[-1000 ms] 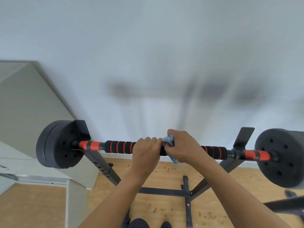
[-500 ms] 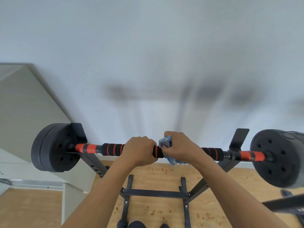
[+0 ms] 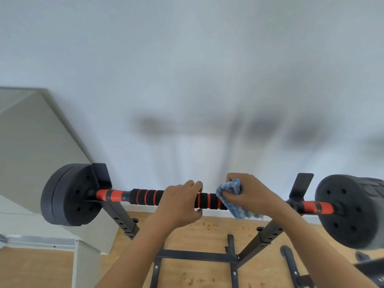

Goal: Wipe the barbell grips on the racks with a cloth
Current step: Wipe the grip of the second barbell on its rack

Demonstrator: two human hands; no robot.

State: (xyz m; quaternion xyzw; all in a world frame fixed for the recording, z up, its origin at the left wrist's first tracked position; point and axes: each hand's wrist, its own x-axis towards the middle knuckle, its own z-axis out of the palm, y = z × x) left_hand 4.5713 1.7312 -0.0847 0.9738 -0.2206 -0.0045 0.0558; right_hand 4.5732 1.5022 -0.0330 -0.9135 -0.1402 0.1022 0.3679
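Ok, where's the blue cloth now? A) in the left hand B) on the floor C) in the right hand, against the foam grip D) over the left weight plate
C: the right hand holds the blue cloth against the foam grip; the left hand holds only the grip.

Bright, even, soft light
Blurred grey shadows (image 3: 259,125) smear across the white wall (image 3: 187,48); wide-angle bending bulges the weight plates (image 3: 349,213) at the frame edges, and the right edge looks soft
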